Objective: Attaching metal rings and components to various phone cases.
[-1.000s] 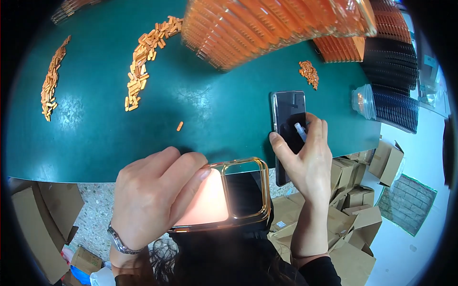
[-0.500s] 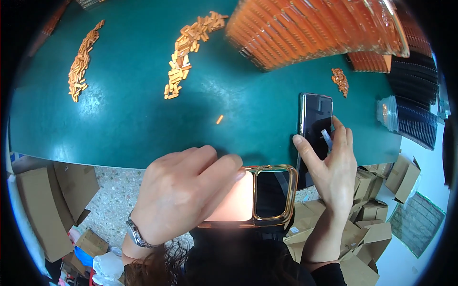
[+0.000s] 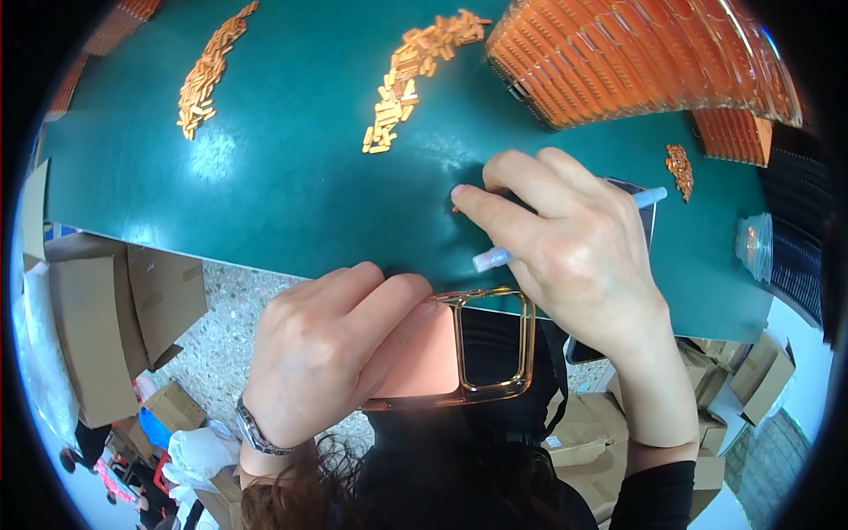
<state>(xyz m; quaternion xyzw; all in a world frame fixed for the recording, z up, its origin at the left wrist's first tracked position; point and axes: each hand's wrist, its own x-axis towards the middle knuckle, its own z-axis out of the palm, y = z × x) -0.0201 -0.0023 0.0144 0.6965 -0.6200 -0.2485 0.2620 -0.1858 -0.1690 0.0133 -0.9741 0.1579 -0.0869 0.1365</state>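
Observation:
My left hand [image 3: 327, 340], with a metal watch on its wrist, is closed on an amber phone case [image 3: 527, 340] with a large square camera opening and a pink back panel. Its fingers cover the case's left end. In my right hand [image 3: 579, 234] lies a thin light-blue pen-like stick [image 3: 491, 259], running across under the palm with both ends sticking out. That hand's index fingertip is down on the table at a small orange piece [image 3: 455, 210], mostly covered by the finger. Beneath the right hand and wrist lies a dark smartphone [image 3: 583, 352], largely hidden.
Orange pieces lie in two long piles, one at left [image 3: 205, 84] and one at centre [image 3: 393, 97], on the green table [image 3: 291, 159]. Amber cases [image 3: 636, 66] stand stacked at far right, near a smaller pile [image 3: 679, 172] and a clear cup [image 3: 753, 247]. Cardboard boxes [image 3: 97, 327] flank the floor.
My right hand has left the smartphone's side and moved left and away from me, onto the single orange piece. My left hand still holds the phone case. The view has shifted, moving the table's things rightward.

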